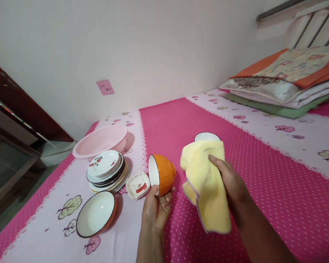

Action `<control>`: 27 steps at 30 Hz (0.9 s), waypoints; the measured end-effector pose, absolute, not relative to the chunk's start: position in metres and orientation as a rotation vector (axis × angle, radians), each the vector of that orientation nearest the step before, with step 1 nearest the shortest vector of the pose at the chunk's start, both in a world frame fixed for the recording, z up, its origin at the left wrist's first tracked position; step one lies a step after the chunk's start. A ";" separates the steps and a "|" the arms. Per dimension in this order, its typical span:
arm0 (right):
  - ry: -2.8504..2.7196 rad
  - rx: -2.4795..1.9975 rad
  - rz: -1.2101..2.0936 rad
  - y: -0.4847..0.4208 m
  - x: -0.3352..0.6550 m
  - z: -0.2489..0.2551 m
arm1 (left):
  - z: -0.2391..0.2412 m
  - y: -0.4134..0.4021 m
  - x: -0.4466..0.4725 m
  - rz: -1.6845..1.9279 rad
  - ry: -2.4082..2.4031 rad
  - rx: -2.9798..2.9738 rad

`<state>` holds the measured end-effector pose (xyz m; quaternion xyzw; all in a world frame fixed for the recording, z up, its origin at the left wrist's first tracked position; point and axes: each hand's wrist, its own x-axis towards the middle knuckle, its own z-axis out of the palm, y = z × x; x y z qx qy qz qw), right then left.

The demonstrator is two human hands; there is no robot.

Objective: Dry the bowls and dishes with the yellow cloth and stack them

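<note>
My left hand (157, 208) is closed around an orange bowl (164, 173) with a white inside, held tipped on its side with the mouth facing left. My right hand (230, 182) grips a yellow cloth (204, 182) that hangs down just right of the bowl, a small gap between them. Behind the cloth a white dish (207, 136) is partly hidden on the pink dotted bedspread (263, 182).
To the left lie a stack of plates (108, 171), a small square dish (138, 185), an orange-rimmed bowl (96, 213) and a pink basin (101, 140). Folded bedding (285, 84) is piled at the far right. A dark cabinet (13, 120) stands beyond the bed's left edge.
</note>
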<state>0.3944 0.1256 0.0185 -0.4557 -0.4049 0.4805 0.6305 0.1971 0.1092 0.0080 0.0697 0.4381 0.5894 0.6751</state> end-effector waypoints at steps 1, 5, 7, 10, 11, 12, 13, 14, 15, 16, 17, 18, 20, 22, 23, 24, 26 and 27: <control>-0.892 -1.034 1.099 0.131 0.394 0.020 | 0.008 0.109 0.197 1.311 0.967 0.134; -0.997 -0.983 1.043 0.129 0.381 0.023 | 0.004 0.107 0.202 1.243 0.920 0.138; -1.169 -0.938 1.047 0.122 0.368 0.024 | -0.002 0.107 0.206 1.228 0.932 0.163; -1.455 -0.831 0.925 0.113 0.351 0.025 | -0.010 0.109 0.208 1.260 0.954 0.157; -1.533 -0.795 0.886 0.112 0.348 0.026 | -0.012 0.110 0.207 1.279 0.950 0.154; -1.603 -0.759 0.877 0.111 0.347 0.026 | -0.013 0.111 0.205 1.300 0.943 0.156; -1.661 -0.721 0.904 0.112 0.347 0.026 | -0.013 0.112 0.202 1.328 0.938 0.165; -1.711 -0.689 0.960 0.113 0.348 0.026 | -0.012 0.112 0.198 1.356 0.937 0.176; -1.762 -0.670 1.035 0.114 0.350 0.023 | -0.010 0.113 0.193 1.383 0.938 0.184; -1.812 -0.674 1.116 0.117 0.353 0.019 | -0.008 0.113 0.188 1.412 0.953 0.188; -1.851 -0.722 1.184 0.121 0.355 0.011 | -0.006 0.113 0.183 1.448 0.985 0.188; -1.871 -0.820 1.228 0.125 0.356 0.001 | -0.004 0.112 0.178 1.485 1.026 0.189; -1.820 -1.144 1.173 0.136 0.355 -0.025 | -0.002 0.110 0.170 1.542 1.098 0.208; -1.680 -1.450 1.000 0.148 0.350 -0.054 | 0.000 0.109 0.167 1.567 1.119 0.240; -1.635 -1.511 0.964 0.153 0.346 -0.066 | 0.000 0.108 0.167 1.560 1.116 0.251; -1.606 -1.539 0.943 0.157 0.343 -0.076 | 0.000 0.109 0.168 1.550 1.118 0.255; -1.566 -1.553 0.933 0.164 0.338 -0.086 | 0.001 0.111 0.173 1.537 1.141 0.267; -1.551 -1.548 0.940 0.165 0.337 -0.088 | 0.003 0.114 0.177 1.523 1.145 0.286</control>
